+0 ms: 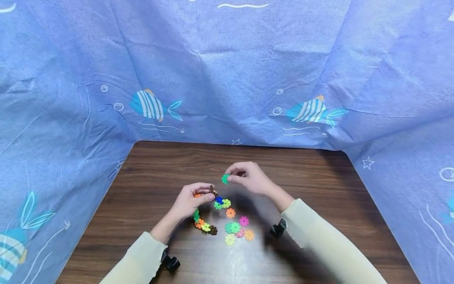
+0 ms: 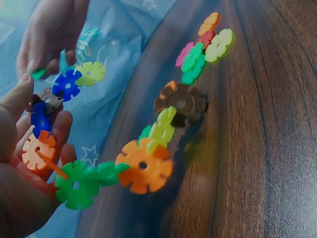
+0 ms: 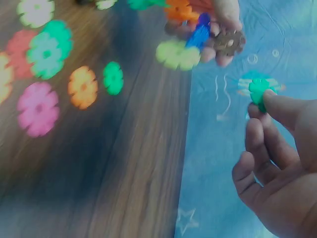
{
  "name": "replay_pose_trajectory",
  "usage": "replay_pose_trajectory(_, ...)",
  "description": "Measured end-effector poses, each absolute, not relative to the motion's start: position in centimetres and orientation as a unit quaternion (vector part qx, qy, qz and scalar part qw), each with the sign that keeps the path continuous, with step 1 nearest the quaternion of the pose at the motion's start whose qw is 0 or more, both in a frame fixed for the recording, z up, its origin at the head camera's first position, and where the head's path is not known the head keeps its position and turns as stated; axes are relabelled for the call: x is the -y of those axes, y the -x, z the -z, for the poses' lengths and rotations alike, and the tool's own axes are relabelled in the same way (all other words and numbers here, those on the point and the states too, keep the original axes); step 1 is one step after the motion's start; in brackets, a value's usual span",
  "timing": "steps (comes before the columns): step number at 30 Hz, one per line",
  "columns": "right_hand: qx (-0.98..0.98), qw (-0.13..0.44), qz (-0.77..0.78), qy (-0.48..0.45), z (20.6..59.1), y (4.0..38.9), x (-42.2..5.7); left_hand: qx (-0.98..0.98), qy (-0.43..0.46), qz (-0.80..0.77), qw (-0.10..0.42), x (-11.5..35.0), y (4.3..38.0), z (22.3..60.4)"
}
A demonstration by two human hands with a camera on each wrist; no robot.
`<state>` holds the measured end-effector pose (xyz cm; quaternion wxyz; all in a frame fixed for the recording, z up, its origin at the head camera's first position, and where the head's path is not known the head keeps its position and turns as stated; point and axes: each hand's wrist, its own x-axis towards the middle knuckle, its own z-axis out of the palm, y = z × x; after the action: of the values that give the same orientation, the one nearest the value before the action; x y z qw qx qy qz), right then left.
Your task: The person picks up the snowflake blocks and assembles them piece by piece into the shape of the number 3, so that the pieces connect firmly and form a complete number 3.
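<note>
My left hand (image 1: 191,200) holds a curved chain of flower-shaped interlocking discs, its thumb and fingers about a brown disc (image 1: 213,190). From there a blue disc (image 2: 67,85) and a yellow-green disc (image 2: 91,74) extend at one end. Orange, green and yellow discs make up the other side of the chain, including an orange disc (image 2: 144,166), and it ends in a dark brown disc (image 2: 182,102). Just beyond and to the right, my right hand (image 1: 251,178) pinches a single green disc (image 3: 259,92) between thumb and fingertips, apart from the chain.
Loose discs lie on the wooden table (image 1: 305,185): an orange one (image 1: 230,213), a magenta one (image 1: 244,221), a pale yellow one (image 1: 230,239) and several others, some overlapping. A blue fish-print cloth (image 1: 227,98) rises behind the table and along its sides.
</note>
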<state>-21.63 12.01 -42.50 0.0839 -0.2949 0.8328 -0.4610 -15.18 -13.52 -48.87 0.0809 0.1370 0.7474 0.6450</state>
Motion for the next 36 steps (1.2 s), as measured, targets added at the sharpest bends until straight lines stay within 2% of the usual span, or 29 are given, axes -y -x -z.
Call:
replay_pose_trajectory(8, -0.829, 0.07, 0.465, 0.302, 42.2, 22.2, -8.4, -0.735, -0.125, -0.661, 0.084, 13.3, 15.3, 48.8)
replay_pose_trajectory(20, -0.842, 0.051, 0.434, 0.315, 42.0, 21.5, -7.3, -0.756, -0.113, -0.64, 0.083, 13.2, 15.5, 48.8)
replay_pose_trajectory(30, -0.844, -0.002, 0.325, 0.426, 41.1, 21.2, -7.1, -0.77, -0.116, -0.622, 0.077, 13.0, 15.5, 48.5)
replay_pose_trajectory(36, -0.845, -0.025, 0.28, 0.455, 40.8, 21.1, -6.9, -0.766, -0.114, -0.628, 0.072, 12.7, 15.4, 48.3)
